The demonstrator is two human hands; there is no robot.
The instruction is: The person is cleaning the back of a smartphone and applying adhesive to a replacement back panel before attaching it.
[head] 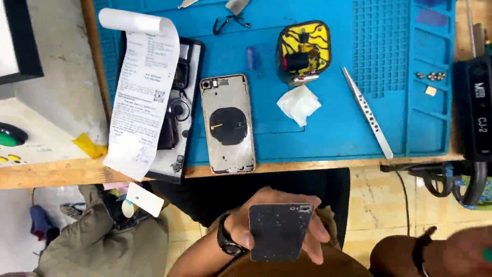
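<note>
While a left hand with a black wristwatch grips a dark rectangular phone panel below the bench edge | right hand blurred at the corner, grip unclear | opened silver phone housing lies on the blue work mat beside steel tweezers

The dark panel looks glossy but speckled with dust. The mat is matt blue rubber, the tweezers bright metal, the receipt thin curled paper, the bench bare wood.
</note>
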